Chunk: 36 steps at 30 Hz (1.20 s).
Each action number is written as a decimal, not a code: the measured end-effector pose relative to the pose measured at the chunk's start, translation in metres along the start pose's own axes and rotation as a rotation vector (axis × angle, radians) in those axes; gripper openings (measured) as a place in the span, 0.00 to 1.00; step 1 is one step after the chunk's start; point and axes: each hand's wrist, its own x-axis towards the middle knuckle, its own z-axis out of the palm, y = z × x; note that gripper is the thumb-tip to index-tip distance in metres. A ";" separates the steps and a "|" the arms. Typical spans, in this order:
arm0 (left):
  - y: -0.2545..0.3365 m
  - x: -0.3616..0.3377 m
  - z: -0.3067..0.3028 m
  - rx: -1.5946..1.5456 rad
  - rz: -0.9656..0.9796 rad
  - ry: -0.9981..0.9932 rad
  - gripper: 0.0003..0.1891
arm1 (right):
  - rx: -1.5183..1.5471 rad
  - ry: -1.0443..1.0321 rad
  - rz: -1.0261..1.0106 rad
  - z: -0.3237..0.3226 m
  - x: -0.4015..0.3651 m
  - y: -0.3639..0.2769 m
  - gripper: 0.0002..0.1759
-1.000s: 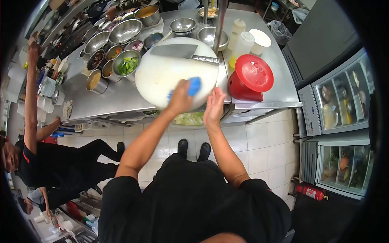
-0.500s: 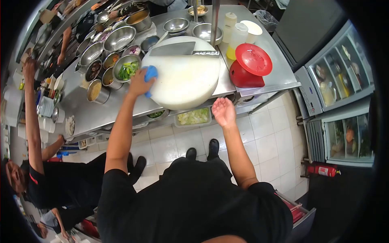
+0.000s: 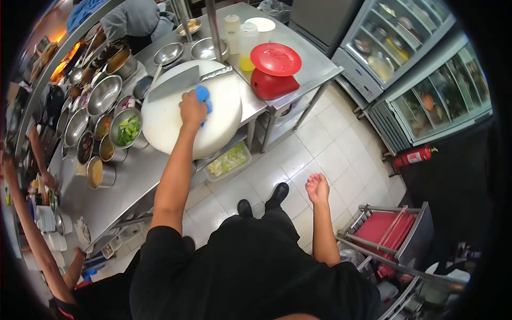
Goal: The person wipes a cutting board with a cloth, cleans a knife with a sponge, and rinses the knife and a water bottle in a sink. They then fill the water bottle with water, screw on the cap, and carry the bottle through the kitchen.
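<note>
Arm outstretched, left hand point(image 3: 192, 110) clamps blue cloth point(image 3: 202, 94) on cutting board point(image 3: 165, 127); right hand point(image 3: 318, 188) curled, grip unclear.

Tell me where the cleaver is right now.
In the head view, upper left of centre, the cleaver lies flat on the far part of the round white cutting board, just beyond the left hand and its blue cloth.

We wear a black short-sleeved shirt point(image 3: 250, 272), its sleeves ending above the elbows, so both arms run bare down to the left hand point(image 3: 192, 109) and right hand point(image 3: 317, 188). Below it we see black trousers point(image 3: 264, 224) and black shoes point(image 3: 278, 193).
</note>
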 end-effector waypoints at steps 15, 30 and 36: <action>-0.088 -0.211 -0.074 -0.484 -0.168 0.034 0.26 | -0.760 0.415 0.418 -0.218 -0.007 0.047 0.16; -0.103 -0.174 -0.093 -0.677 0.010 0.117 0.17 | -1.016 0.051 0.137 -0.172 0.076 0.044 0.12; -0.093 -0.136 -0.122 -0.260 0.088 0.536 0.16 | -1.318 0.298 -0.061 -0.186 0.080 0.029 0.22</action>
